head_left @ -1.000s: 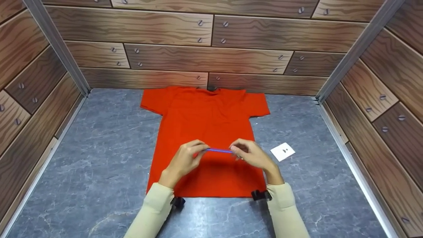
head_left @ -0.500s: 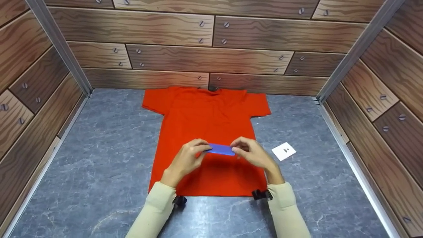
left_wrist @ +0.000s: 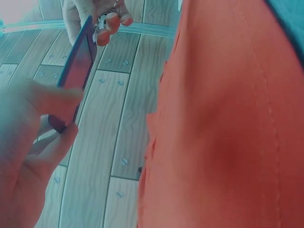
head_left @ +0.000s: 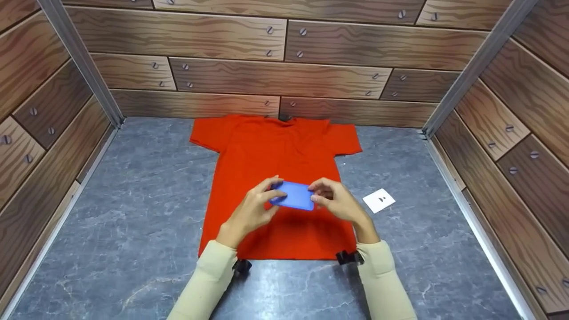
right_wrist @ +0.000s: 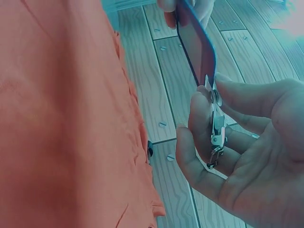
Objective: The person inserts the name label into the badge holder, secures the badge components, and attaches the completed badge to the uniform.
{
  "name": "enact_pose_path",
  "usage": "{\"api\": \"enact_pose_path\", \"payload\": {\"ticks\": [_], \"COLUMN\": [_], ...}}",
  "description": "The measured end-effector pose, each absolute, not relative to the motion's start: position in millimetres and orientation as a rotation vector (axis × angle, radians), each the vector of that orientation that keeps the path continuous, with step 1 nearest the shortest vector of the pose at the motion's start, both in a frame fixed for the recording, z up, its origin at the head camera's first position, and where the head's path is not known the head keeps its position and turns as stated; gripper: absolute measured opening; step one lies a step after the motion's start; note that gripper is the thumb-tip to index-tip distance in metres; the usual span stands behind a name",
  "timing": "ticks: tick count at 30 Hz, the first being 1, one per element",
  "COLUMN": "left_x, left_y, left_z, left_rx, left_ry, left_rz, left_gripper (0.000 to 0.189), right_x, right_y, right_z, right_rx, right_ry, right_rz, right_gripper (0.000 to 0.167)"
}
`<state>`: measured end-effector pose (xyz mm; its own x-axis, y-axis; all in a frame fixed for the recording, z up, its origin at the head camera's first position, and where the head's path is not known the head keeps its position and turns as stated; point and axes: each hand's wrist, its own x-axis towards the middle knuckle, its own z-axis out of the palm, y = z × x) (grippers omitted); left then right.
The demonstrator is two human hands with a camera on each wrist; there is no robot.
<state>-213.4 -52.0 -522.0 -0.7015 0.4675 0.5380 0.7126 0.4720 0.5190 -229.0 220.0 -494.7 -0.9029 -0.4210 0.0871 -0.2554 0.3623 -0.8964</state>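
Lying flat in the head view: one red T-shirt (head_left: 280, 153), short-sleeved, neckline toward the rear wall (head_left: 226, 42) of printed wood planks, the whole spread on a grey marbled surface (head_left: 146, 213). Above the T-shirt's lower half, and raised clear of it: one blue card (head_left: 297, 196), flat, rectangular, broad face visible. Left hand (head_left: 253, 204), over the T-shirt's left part: narrowed, fingers and thumb pinching the card's left end. Right hand (head_left: 337, 200), over the T-shirt's right part: narrowed, thumb and fingertips pinching the card's right end. Two pale sleeves (head_left: 206, 275), reaching to the wrists, at the T-shirt's lower corners; a black wrist device (head_left: 242, 266) at the left cuff, another at the right. Right of the T-shirt, apart from it: one white card (head_left: 378, 201) bearing small dark marks. At the T-shirt's neckline: one small dark item (head_left: 285, 118), too small to identify. Left wrist view: the blue card nearly edge-on, beside the T-shirt and not touching it; the left hand's digits on its near end, the right hand at its far end. Right wrist view: one metal clip (right_wrist: 217, 126), jointed, at the card's near end, in front of the right hand's curled fingers; the T-shirt alongside, creased at its border.
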Motion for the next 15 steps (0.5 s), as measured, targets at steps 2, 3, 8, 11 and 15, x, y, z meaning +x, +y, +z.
{"api": "enact_pose_path", "payload": {"ticks": [2, 3, 8, 11, 15], "left_x": [-214, -214, -216, -218, -217], "left_y": [-51, -51, -50, -50, -48], "left_z": [-523, -523, -520, -516, -512], "left_rx": [-1.013, -1.017, -0.985, -0.966, -0.963], "left_ry": [-2.422, -2.428, -2.442, -2.451, -2.471], "left_rz": [-1.107, -1.124, -1.184, -1.198, -1.192], "left_gripper": [0.034, 0.037, 0.046, 0.048, 0.050], "right_x": [-228, -229, -231, -231, -228], "right_y": [221, 222, 222, 222, 223], "right_z": [-494, -494, -492, -492, -495], "right_rx": [-0.623, -0.628, -0.677, -0.686, -0.666], "right_ry": [2.461, 2.464, 2.480, 2.485, 2.486], "right_rz": [-1.569, -1.563, -1.538, -1.536, -1.539], "right_gripper": [0.023, 0.023, 0.023, 0.022, 0.021]}}
